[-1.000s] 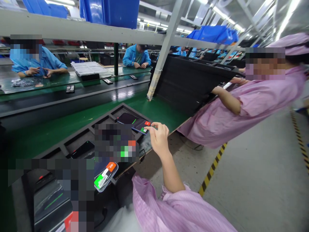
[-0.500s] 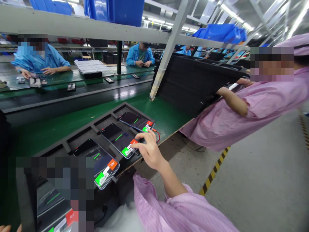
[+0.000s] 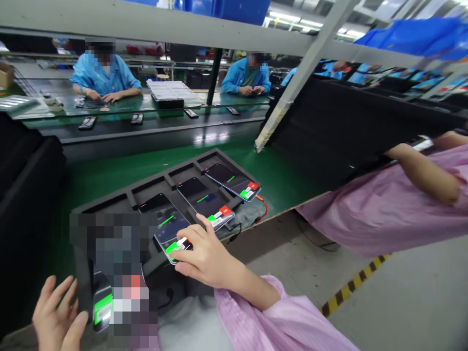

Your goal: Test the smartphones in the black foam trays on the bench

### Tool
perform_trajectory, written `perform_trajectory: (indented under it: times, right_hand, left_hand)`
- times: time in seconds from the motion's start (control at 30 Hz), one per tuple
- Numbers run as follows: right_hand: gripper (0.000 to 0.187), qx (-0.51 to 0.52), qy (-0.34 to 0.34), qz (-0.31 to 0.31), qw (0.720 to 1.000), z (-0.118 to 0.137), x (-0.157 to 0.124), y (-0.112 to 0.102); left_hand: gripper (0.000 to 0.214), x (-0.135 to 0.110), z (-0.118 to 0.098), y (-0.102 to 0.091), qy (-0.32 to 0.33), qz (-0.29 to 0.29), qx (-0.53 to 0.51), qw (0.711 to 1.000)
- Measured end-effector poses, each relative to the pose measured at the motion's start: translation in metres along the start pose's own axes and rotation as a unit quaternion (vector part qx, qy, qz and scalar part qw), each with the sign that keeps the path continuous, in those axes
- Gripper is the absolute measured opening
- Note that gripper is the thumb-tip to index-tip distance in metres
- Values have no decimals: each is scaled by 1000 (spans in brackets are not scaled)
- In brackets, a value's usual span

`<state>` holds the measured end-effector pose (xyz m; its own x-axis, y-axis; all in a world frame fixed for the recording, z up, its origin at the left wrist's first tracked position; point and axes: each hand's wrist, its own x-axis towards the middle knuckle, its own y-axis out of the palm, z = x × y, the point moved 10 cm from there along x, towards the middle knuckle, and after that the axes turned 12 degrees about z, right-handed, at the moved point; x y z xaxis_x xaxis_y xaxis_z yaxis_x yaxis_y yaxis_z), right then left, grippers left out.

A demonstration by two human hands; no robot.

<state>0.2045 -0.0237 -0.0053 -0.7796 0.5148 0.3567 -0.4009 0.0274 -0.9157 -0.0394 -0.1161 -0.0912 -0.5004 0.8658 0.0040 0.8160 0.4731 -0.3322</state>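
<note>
A black foam tray lies on the green bench and holds a row of phones with lit screens. My right hand rests at the near end of one phone, fingers curled with the fingertips on its green and red labels. Two more phones, one in the middle and one at the far end, lie in the slots beyond it. My left hand is at the bottom left, fingers apart, touching the edge of a dark upright device with a green label; part of that device is blurred out.
A red cable runs off the tray's right end. A person in pink stands at the right, arms on a stack of black trays. Across a dark conveyor, two people in blue work at another bench. A shelf post slants down to the bench.
My right hand has come back along the row, from the far phone to the middle one to the near one. My left hand has come into view at the bottom left. The camera turned right.
</note>
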Motion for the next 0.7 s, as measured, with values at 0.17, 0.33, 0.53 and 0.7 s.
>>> perform_trajectory:
  times: [0.17,0.33,0.53,0.7]
  right_hand:
    - [44,47,16,-29,998,-9,4,-9]
    - [39,58,13,-4,998,-11,8,-5]
    - [41,56,40,3,998,-21,11,-3]
    - [42,44,68,25,996,-34,23,4]
  left_hand:
    - [31,-9,-21,3,91,13,90,992]
    - [34,-17,-32,12,81,39,97,991]
    - [34,-11,-28,9,58,46,71,995]
    - [37,3,-33,3,73,39,142,986]
